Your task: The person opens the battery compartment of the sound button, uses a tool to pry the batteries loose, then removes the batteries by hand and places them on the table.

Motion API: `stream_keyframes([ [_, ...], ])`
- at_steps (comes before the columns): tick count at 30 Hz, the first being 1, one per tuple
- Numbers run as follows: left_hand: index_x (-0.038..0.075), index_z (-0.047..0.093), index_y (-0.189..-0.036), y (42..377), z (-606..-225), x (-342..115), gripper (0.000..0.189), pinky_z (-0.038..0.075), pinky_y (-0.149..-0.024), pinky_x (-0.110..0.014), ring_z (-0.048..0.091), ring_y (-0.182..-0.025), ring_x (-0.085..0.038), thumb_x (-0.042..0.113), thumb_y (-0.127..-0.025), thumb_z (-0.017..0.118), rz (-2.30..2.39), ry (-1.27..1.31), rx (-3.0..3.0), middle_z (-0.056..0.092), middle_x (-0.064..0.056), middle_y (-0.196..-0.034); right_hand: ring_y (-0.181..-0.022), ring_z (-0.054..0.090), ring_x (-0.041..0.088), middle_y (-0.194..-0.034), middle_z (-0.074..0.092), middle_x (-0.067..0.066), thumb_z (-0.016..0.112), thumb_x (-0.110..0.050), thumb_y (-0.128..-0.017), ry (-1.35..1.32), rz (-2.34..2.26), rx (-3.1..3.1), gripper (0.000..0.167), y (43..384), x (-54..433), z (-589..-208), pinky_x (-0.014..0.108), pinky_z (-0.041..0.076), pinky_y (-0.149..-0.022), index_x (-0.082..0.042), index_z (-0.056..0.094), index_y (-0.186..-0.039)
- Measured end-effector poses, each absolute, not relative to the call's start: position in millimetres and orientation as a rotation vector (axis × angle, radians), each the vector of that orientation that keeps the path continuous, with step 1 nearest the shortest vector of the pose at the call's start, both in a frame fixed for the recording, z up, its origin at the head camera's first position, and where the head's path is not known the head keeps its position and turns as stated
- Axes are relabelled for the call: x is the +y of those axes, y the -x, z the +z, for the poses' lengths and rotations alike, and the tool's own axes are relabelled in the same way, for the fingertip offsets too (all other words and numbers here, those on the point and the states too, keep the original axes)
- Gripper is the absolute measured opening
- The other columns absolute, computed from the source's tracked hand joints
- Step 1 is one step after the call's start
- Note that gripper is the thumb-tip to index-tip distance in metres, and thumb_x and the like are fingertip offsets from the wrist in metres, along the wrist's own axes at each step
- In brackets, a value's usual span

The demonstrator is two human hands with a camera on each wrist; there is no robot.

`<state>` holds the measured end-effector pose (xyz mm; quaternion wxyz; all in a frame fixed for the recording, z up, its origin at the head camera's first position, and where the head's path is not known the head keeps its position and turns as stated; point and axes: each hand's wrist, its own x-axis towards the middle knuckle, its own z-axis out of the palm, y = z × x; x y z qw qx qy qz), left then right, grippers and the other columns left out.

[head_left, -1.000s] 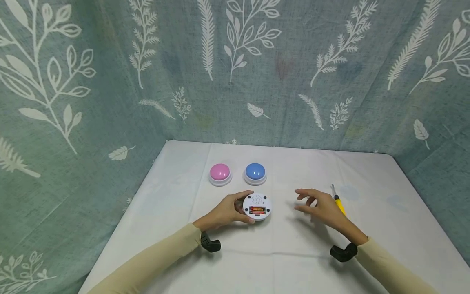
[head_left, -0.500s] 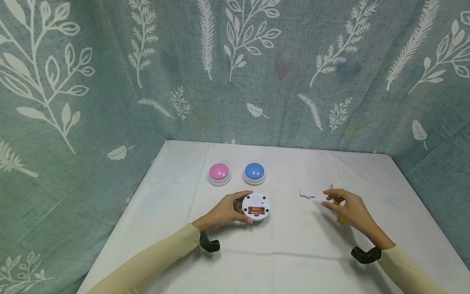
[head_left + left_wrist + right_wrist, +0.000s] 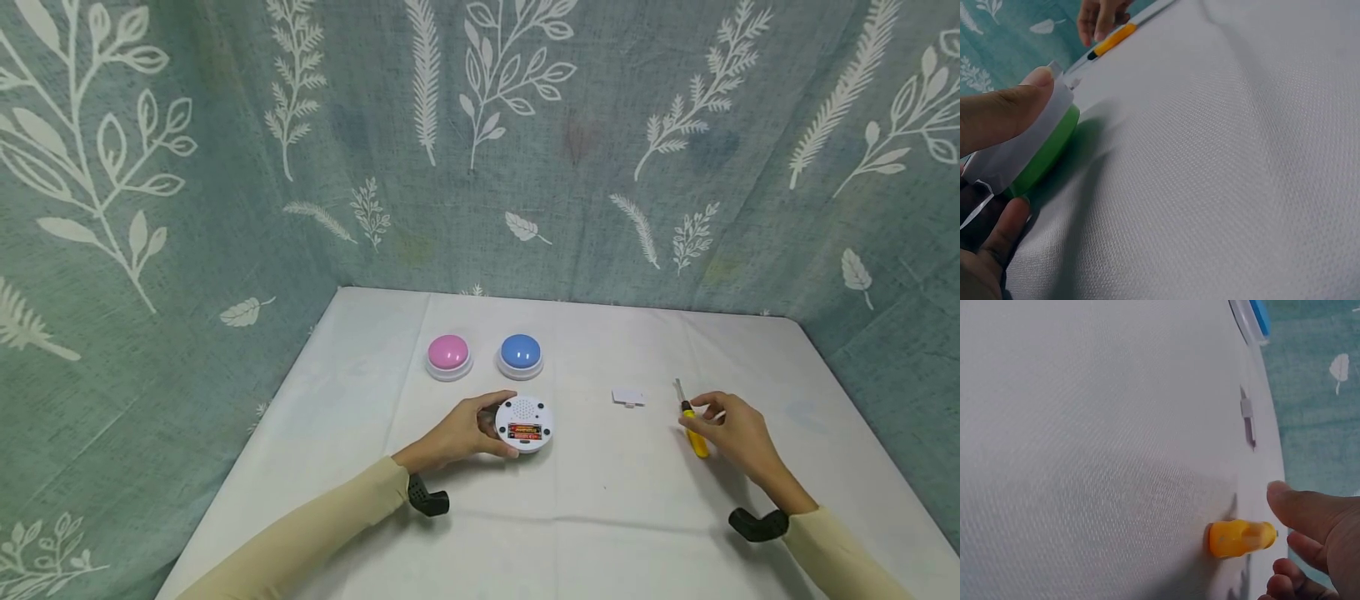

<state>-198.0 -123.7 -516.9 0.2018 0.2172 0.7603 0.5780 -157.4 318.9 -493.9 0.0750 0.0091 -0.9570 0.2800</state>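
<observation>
Since the frame one second earlier, the right hand point(image 3: 738, 429) has shifted rightward across the table point(image 3: 585, 329) and is now found beside the slim screwdriver with a yellow handle and black collar point(image 3: 695, 439). That tool lies on the right part of the table, its long axis running far to near: metal tip far and slightly left, handle near and slightly right. It sits immediately left of the right hand, which is much the nearer of the two. Right grip: thumb and fingers parted, nothing held; contact with the handle cannot be confirmed.

Left of the tool, well apart, the round white plastic button unit point(image 3: 525, 408) is held underside up, its green dome point(image 3: 1047, 153) facing downward. Two red batteries point(image 3: 524, 431) are exposed in its bay. Left grip: the left hand point(image 3: 461, 429) clasps the unit from its left, thumb at the near rim, fingers at the far.

Between unit and tool, farther back, lies the small white rectangular plastic cover point(image 3: 627, 397). Beyond the unit stand the pink-domed button point(image 3: 448, 352), left, and the blue-domed button point(image 3: 521, 352), right, both on white bases.
</observation>
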Motion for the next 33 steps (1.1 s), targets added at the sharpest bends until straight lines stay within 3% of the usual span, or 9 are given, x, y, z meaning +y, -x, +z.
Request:
stream_keyframes([
  [10,0.012,0.046,-0.155,197,-517,-124,0.094,0.055,-0.078,-0.027,0.067,-0.09,-0.02,0.015,-0.074,0.095,1.606,-0.61,2.12,0.064,-0.005,-0.124,-0.078,0.06,0.027,-0.094,0.067,0.02,0.082,-0.039,-0.088,0.168,0.913,-3.002,0.056,160,324,-500,0.031,0.048,-0.058,0.008,0.065,-0.113],
  [20,0.012,0.046,-0.154,197,-514,-123,0.094,0.055,-0.078,-0.027,0.066,-0.091,-0.021,0.015,-0.075,0.095,1.604,-0.612,2.127,0.064,-0.005,-0.124,-0.082,0.062,0.028,-0.097,0.07,0.023,0.076,-0.029,-0.093,0.269,0.842,-3.057,0.04,163,324,-497,0.029,0.047,-0.061,0.008,0.069,-0.106],
  [26,0.011,0.045,-0.155,197,-515,-123,0.095,0.055,-0.078,-0.027,0.066,-0.09,-0.021,0.016,-0.075,0.095,1.593,-0.623,2.129,0.064,-0.004,-0.124,-0.08,0.062,0.028,-0.101,0.069,0.025,0.072,-0.027,-0.094,0.29,0.844,-3.033,0.039,162,326,-498,0.03,0.046,-0.058,0.009,0.068,-0.11],
  [33,0.014,0.046,-0.154,198,-514,-125,0.095,0.055,-0.077,-0.028,0.066,-0.089,-0.021,0.019,-0.073,0.096,1.584,-0.612,2.146,0.065,-0.002,-0.122,-0.086,0.064,0.032,-0.101,0.07,0.02,0.072,-0.025,-0.096,0.099,0.854,-2.943,0.034,162,322,-490,0.035,0.048,-0.061,0.006,0.07,-0.112],
])
